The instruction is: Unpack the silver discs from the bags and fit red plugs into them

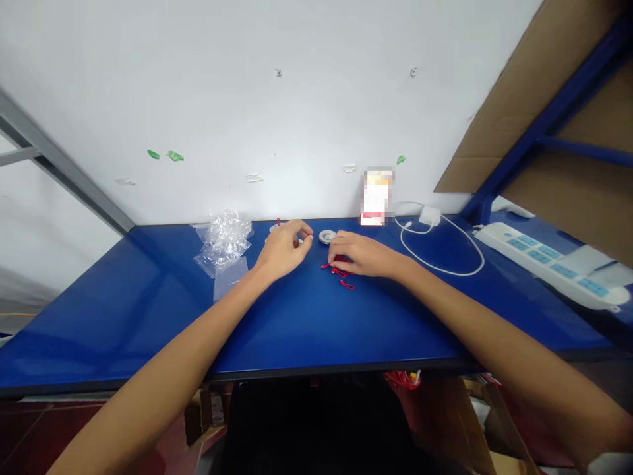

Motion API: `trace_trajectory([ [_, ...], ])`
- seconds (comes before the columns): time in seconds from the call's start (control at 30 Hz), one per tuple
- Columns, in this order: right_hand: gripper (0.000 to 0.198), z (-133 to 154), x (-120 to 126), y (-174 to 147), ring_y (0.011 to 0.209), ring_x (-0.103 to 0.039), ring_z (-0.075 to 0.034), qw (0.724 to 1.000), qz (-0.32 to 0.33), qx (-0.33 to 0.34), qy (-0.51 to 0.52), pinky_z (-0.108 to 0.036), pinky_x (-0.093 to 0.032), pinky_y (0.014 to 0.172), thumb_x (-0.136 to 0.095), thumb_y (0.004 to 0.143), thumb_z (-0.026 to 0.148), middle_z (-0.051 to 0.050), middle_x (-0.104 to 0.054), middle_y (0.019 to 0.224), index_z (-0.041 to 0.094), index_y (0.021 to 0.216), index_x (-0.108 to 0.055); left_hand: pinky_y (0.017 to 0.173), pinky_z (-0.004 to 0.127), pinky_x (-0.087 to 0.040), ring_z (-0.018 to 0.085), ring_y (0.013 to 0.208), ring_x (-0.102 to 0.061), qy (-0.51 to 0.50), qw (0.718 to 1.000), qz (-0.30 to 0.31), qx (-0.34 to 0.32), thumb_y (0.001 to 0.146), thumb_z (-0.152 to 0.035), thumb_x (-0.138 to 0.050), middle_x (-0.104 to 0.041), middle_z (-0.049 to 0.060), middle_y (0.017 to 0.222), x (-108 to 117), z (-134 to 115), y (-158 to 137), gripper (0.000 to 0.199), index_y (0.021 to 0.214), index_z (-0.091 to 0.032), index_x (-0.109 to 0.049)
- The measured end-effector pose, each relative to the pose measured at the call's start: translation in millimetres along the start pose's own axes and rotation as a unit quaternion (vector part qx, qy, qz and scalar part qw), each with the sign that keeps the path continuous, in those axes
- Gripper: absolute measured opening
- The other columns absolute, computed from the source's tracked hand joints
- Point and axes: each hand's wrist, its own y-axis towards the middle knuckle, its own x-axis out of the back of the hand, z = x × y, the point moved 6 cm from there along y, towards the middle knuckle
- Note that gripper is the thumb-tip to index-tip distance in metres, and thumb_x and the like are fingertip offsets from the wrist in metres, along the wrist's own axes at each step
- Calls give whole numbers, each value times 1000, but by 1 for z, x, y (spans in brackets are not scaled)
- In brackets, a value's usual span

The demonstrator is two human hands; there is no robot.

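My left hand [288, 247] is just above the blue table, fingers curled and thumb close to the index fingertip in a pinch. What lies in that pinch, if anything, is too small to make out. Behind its knuckles shows part of a pale round piece [273, 228] with a small red bit on it. My right hand [360, 253] is closed, thumb and fingertips pinching at a red cord [325, 266] in a small pile of red cords [341, 272]. One short looped red cord [347, 285] lies apart, nearer me. A round silvery disc [327, 236] rests just beyond my right fingertips.
Crumpled clear plastic bags [227, 234] lie at the left. A lit phone-like screen [376, 198], blurred out, leans on the white wall. To the right are a white charger [430, 216] with its cable [465, 272] and a long power strip [548, 264]. A blue frame [534, 142] rises there.
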Motion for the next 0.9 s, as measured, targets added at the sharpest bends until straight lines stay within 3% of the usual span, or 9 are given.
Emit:
trace_trajectory([
  [0.23, 6, -13, 4, -4, 86, -70, -22, 990, -110, -75, 56, -36, -55, 80, -70, 100, 24, -4, -74, 94, 25, 103, -76, 72, 33, -57, 18, 79, -71, -135, 985, 101, -41, 99, -32, -69, -79, 6, 106, -25, -12, -9, 17, 113, -24, -74],
  [0.33, 4, -14, 4, -2, 84, -72, -21, 981, -142, -89, 103, -36, -57, 80, -73, 98, 28, -4, -77, 94, 25, 97, -76, 75, 34, -59, 18, 83, -73, -170, 979, 107, -38, 100, -34, -70, -80, 6, 110, -28, -11, -10, 19, 115, -24, -72],
  [0.5, 18, -18, 3, -1, 85, -74, -22, 950, -190, -132, 210, -40, -61, 84, -79, 96, 40, -5, -80, 97, 23, 100, -75, 74, 33, -58, 18, 80, -72, -168, 979, 105, -45, 97, -33, -75, -80, 5, 104, -25, -8, -7, 17, 111, -23, -72],
  [0.7, 28, -26, -6, -1, 82, -76, -23, 936, -181, -164, 255, -43, -62, 84, -82, 93, 50, -4, -81, 90, 23, 92, -74, 72, 32, -56, 19, 75, -72, -110, 986, 118, -45, 97, -33, -74, -79, 3, 87, -27, -7, -8, 10, 102, -24, -77],
  [0.9, 22, -29, -3, -4, 79, -75, -23, 941, -198, -161, 224, -42, -60, 81, -80, 97, 44, -4, -81, 86, 23, 95, -76, 69, 34, -62, 20, 70, -77, -242, 963, 115, 32, 92, -32, -80, -79, 3, 79, -33, 0, -8, 10, 94, -22, -78],
])
